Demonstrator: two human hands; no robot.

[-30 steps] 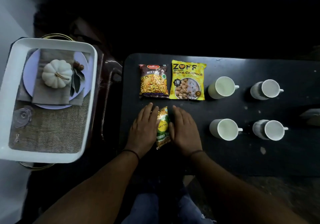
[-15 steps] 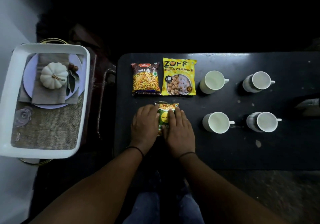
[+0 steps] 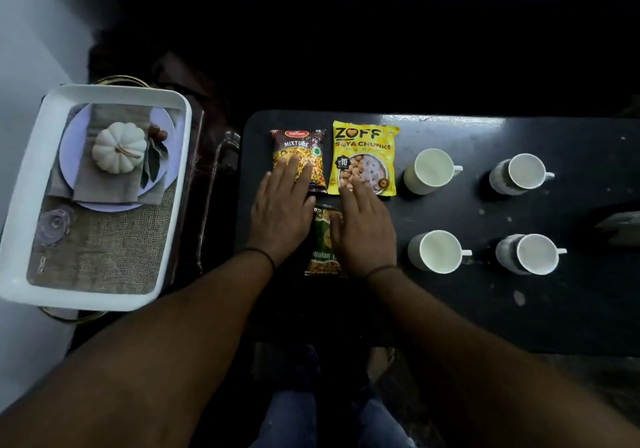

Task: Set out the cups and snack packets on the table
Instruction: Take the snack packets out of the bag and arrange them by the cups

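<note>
Head view, left to right: at nine o'clock sits the white rectangular plastic tray (image 3: 20, 205) holding a small white pumpkin (image 3: 119, 147) on a grey napkin, off the black table (image 3: 519, 309).

My left hand (image 3: 282, 212) lies flat with fingers straight and slightly spread, its tips over the lower part of the maroon Mixture snack packet (image 3: 299, 151) at eleven o'clock. A second ago both hands flanked the green and yellow snack packet (image 3: 323, 239); now they have slid forward, away from me, onto the back row. I judge that the green packet is placed and I am squaring up the two behind it.

The green packet lies at the centre between my hands, its long axis running twelve to six, printed top towards twelve. My right hand (image 3: 367, 226) is flat too, fingers straight and together, thumb resting on the green packet, fingertips reaching the bottom edge of the yellow Zoff soya chunks packet (image 3: 363, 156) at twelve. Both back packets also stand lengthwise twelve to six, text readable from my side.

From one to three o'clock stand four white ceramic cups (image 3: 431, 170), two rows of two, handles all pointing to three.
</note>
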